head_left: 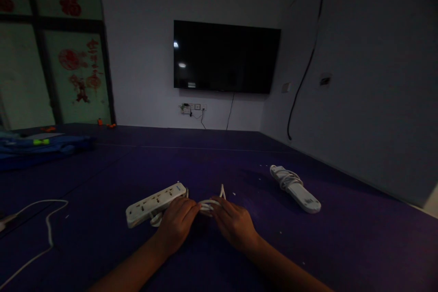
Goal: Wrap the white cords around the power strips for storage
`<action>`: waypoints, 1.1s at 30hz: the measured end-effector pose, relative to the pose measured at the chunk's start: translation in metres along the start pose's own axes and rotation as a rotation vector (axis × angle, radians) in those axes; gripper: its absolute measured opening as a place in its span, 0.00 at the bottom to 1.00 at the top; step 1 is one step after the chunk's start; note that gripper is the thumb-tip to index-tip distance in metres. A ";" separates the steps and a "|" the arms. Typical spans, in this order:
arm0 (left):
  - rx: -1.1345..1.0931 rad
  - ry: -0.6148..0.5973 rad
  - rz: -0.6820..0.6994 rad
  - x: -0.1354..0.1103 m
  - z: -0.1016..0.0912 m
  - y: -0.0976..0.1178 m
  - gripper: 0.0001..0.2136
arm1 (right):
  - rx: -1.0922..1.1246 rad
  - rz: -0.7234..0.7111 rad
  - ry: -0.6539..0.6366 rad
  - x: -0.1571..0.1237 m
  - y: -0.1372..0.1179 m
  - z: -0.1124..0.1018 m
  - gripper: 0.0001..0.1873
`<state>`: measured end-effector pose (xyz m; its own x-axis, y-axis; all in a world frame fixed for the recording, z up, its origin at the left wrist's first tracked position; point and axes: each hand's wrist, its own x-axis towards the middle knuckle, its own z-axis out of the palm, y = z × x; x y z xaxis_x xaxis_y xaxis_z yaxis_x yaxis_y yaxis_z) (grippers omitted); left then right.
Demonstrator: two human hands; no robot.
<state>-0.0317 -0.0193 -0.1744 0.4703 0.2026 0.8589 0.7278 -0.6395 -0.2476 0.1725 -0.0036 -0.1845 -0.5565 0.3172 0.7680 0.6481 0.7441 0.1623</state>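
Where left hand [178, 220] and right hand [237, 224] partly hide it, 1 white cable [206, 207], clamped in each grip; 1 power strip [154, 201], one end partly covered.

The hands [178, 216] [237, 223] hide part of the white cable [207, 205]; the left edge crops the blue cloth [37, 148].

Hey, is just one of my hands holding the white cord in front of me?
No, the left hand and right hand both grip the white cord.
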 end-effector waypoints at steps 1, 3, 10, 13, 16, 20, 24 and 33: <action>0.015 0.002 0.012 0.000 0.000 0.000 0.09 | -0.009 0.005 0.006 0.000 -0.001 0.000 0.13; 0.042 0.002 0.037 -0.001 0.001 -0.002 0.09 | -0.022 0.016 0.021 0.001 -0.002 -0.002 0.13; 0.104 0.010 0.134 -0.009 0.003 -0.015 0.12 | -0.046 0.066 0.019 0.002 -0.003 -0.002 0.13; 0.086 0.006 0.142 -0.013 0.007 -0.023 0.13 | -0.041 0.090 0.017 0.001 -0.002 0.000 0.13; 0.039 -0.023 0.067 -0.015 0.013 -0.027 0.12 | -0.041 0.120 0.026 0.002 -0.001 0.001 0.13; -0.098 -0.088 -0.107 -0.011 0.016 -0.026 0.10 | -0.056 0.158 0.020 0.002 -0.001 0.002 0.13; -0.228 -0.140 -0.239 -0.004 0.013 -0.025 0.09 | -0.046 0.167 0.002 0.002 0.001 0.004 0.13; -0.324 -0.197 -0.358 -0.003 0.011 -0.033 0.07 | 0.016 0.218 0.014 0.004 0.006 0.009 0.14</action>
<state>-0.0515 0.0092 -0.1741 0.3275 0.5666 0.7561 0.6831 -0.6948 0.2248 0.1692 0.0073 -0.1867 -0.3972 0.4633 0.7922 0.7437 0.6683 -0.0180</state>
